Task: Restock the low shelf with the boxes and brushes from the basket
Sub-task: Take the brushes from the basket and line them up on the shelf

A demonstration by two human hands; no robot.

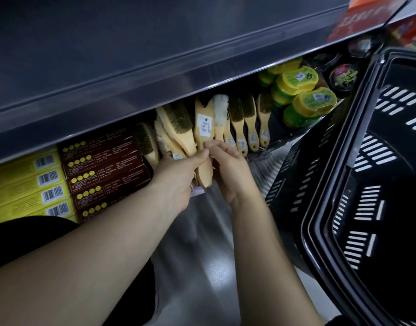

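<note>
Your two forearms filled the bottom of the head view, both reaching fwd to the low shelf (pixel 270 158). Your left hand (pixel 176 180) was closed around a bunch of wooden brushes (pixel 178 128), fingers wrapped on the handles, thumb pressing on the front one. Your right hand (pixel 228 168) pinched the handle of the labelled brush (pixel 203 130) w/ thumb and fingertips, just beside the left hand. More brushes in a row (pixel 247 123) stood at the right of them, handles pointing to you. Dark red boxes (pixel 105 165) and yellow boxes (pixel 30 184) were stacked on the shelf at the left, touching each other. Green-yellow tubs (pixel 303 100) sat farther right. At your right the black basket (pixel 319 208) stood near the shelf; its inside looked dark, contents I cannot tell.
</note>
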